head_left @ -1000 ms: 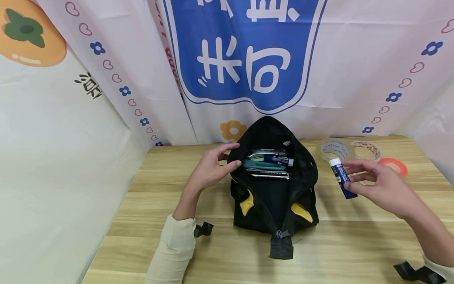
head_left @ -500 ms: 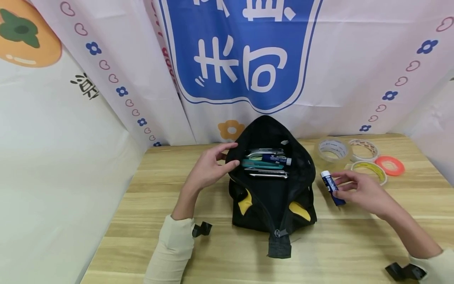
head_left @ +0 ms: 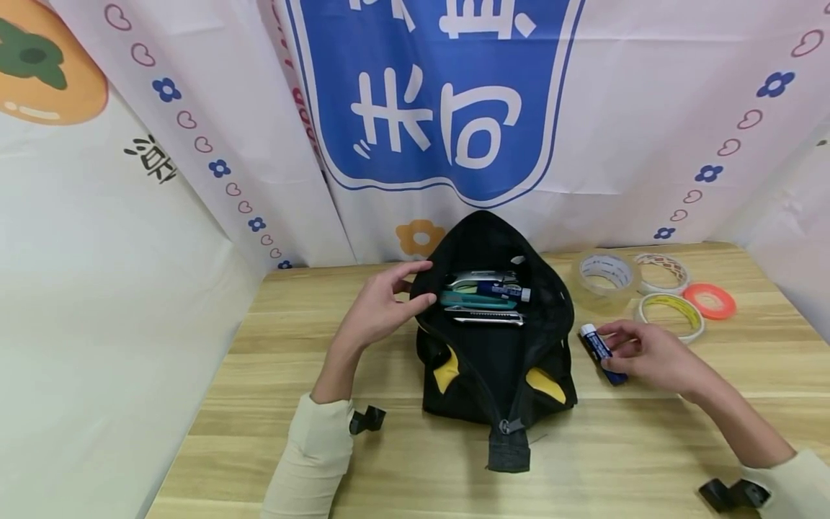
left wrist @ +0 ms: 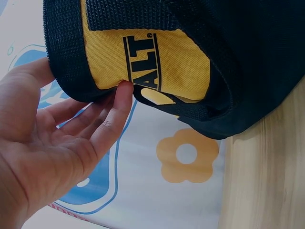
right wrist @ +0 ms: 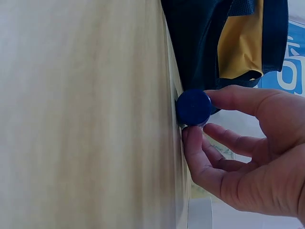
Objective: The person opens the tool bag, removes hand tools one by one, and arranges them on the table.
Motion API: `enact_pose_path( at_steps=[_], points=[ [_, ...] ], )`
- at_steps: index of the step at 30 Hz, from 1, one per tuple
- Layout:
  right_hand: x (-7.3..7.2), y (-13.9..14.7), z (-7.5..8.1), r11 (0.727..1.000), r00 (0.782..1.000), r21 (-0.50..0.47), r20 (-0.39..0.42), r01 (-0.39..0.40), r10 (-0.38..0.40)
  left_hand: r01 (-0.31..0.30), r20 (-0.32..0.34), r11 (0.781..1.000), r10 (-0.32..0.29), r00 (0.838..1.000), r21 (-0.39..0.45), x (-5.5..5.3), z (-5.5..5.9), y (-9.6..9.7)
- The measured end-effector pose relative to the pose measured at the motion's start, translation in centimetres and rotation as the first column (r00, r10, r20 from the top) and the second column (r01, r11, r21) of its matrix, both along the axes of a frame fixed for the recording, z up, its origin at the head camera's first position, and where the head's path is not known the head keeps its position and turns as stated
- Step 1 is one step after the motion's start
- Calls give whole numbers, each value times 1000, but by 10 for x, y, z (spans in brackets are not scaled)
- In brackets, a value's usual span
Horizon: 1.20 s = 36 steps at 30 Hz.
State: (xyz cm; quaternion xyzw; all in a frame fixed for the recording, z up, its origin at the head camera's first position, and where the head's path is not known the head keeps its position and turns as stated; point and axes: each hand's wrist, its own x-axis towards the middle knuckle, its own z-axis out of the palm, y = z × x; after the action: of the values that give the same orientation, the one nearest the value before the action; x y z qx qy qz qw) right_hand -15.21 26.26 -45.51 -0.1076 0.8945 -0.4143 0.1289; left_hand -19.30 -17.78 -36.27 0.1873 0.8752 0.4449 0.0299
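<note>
blue, white-capped tube (head_left: pixel 597 347) lies on or barely above the wooden table (head_left: pixel 311 331), near the open black bag (head_left: pixel 468 405) — the right hand (head_left: pixel 658 360) pinches it between thumb and fingertips. it looks light, stiff and smooth, apt to roll or slip, so mid-barrel seems the surest hold. the left hand (head_left: pixel 379 308) pinches the bag's side rim, thumb and fingers astride cloth that probably flexes easily.

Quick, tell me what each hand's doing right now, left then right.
Left hand: closed, holding the black bag by its open edge.
Right hand: closed, pinching the blue tube with the white cap.
</note>
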Motion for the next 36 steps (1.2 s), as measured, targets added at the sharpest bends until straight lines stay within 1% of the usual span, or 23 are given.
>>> enact_pose_path(
  at_steps=[3, 10, 15, 18, 21, 24, 28, 32, 36],
  points=[
    [0, 0, 0, 1000, 1000, 1, 4, -3, 3, -2, 3, 1000, 2, 1000, 0, 0, 0, 0],
    [-1, 2, 3, 999, 1000, 46, -1, -1, 1, -4, -2, 1000, 4, 1000, -4, 0, 0, 0],
    [-1, 5, 13, 998, 999, 62, -38, 7, -5, 2, 0, 1000, -2, 1000, 1, -1, -1, 0],
    [-3, 5, 26, 997, 996, 77, -85, 20, -14, 1, 2, 1000, -1, 1000, 4, -1, -1, 0],
    [-7, 3, 43, 994, 987, 107, -160, 39, -21, -3, 5, 1000, 3, 1000, 8, -1, -1, -1],
    [-10, -2, 60, 993, 968, 104, -249, 53, -26, -1, 8, 1000, 1, 1000, 13, 0, 0, -1],
    [-12, -11, 80, 997, 944, 67, -329, 46, -22, 2, 3, 1000, -2, 1000, 13, 0, 1, -1],
    [-13, -25, 101, 997, 933, 46, -358, 55, -35, 4, -7, 1000, -4, 1000, 16, 0, 1, 0],
    [-15, -41, 117, 1000, 920, 19, -393, 18, -10, 4, -9, 1000, -4, 1000, 11, 0, 1, -1]
  ],
)
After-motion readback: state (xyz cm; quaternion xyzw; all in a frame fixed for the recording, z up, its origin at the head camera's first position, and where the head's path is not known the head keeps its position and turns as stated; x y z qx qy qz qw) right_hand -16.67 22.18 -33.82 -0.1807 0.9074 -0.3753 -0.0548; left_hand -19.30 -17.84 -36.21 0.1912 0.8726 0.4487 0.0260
